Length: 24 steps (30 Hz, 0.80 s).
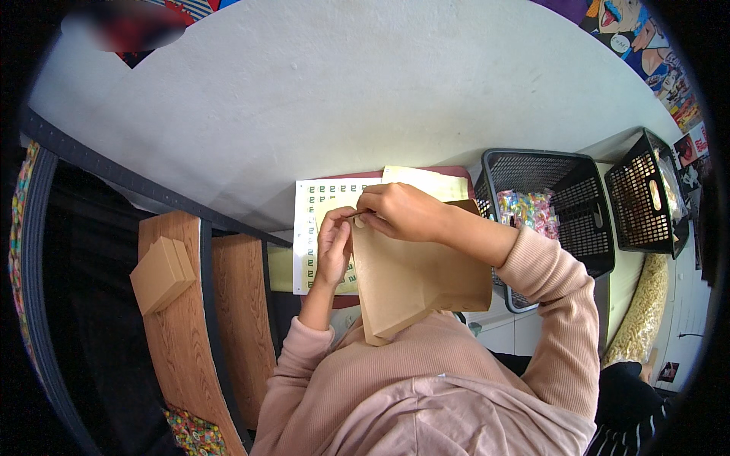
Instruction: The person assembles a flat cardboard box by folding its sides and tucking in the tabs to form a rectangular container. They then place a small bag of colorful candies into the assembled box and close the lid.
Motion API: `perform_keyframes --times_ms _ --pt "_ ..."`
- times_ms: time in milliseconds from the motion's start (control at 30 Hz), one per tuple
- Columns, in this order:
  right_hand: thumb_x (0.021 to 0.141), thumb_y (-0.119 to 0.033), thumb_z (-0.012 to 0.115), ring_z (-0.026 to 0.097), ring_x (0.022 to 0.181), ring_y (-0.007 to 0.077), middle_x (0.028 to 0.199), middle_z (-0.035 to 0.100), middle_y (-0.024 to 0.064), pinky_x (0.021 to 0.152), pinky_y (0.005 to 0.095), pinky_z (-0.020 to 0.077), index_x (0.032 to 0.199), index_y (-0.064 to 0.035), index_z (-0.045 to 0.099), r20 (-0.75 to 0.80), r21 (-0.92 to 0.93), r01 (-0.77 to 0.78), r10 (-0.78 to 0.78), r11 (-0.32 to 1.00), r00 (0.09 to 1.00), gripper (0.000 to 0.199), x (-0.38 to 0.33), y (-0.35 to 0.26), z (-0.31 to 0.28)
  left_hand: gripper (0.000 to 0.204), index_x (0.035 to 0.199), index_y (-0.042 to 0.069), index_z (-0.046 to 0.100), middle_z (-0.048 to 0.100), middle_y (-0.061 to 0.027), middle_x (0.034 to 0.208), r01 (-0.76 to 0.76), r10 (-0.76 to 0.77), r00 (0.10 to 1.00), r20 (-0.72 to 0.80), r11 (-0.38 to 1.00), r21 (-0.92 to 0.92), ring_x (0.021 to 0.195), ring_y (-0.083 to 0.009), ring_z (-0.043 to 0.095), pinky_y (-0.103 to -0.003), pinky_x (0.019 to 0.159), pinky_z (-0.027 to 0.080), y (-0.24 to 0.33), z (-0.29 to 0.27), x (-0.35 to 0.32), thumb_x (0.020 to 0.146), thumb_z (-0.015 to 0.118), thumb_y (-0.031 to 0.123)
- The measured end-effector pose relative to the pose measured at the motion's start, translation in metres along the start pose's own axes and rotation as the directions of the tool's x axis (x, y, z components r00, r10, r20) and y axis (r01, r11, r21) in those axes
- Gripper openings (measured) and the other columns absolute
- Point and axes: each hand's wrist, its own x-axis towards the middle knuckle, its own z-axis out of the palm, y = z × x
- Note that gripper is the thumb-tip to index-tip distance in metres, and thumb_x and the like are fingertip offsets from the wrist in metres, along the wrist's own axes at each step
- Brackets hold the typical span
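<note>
An open brown cardboard box (418, 273) is tilted against my front, its hollow side partly facing up. My left hand (334, 247) is closed on the box's far left corner, fingers on the outside of the wall. At that same corner my right hand (399, 211) pinches the top edge, its forearm crossing above the box. The fingertips of both hands nearly meet there. Beneath and beyond the box lie a white sheet (302, 251) of small dark printed marks and a pale yellow sheet (426, 179), partly hidden by my hands.
A black plastic basket (547, 158) with colourful wrapped packets (528, 213) stands to the right, with a second black basket (635, 228) beyond it. A long clear bag of pale yellow pieces (637, 319) lies farther right. On the left, a brown carton (161, 275) rests on a wooden shelf (179, 342).
</note>
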Motion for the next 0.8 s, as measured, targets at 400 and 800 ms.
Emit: perform_keyframes --times_ms 400,800 --pt "0.075 -0.011 0.054 0.059 0.069 0.0336 0.079 0.059 0.0168 0.063 0.0389 0.0479 0.082 0.0036 0.058 0.035 -0.010 0.005 -0.005 1.000 0.999 0.016 -0.001 -0.004 0.000 0.014 0.098 0.004 0.046 0.047 -0.0033 0.093 -0.057 0.056 0.993 -0.105 0.998 -0.001 0.085 -0.0088 0.044 -0.022 0.079 0.037 -0.008 0.013 -0.001 0.092 0.039 0.015" --pt "0.072 -0.009 0.061 0.058 0.067 0.0313 0.079 0.058 0.0138 0.059 0.0362 0.0470 0.082 0.0013 0.056 -0.002 0.049 0.007 -0.007 0.999 1.000 0.015 -0.004 0.002 0.004 0.013 0.096 0.006 0.044 0.050 -0.0043 0.092 -0.053 0.055 0.994 -0.090 0.998 0.024 0.084 -0.0094 0.046 -0.023 0.076 0.038 -0.004 0.016 -0.002 0.092 0.038 0.017"
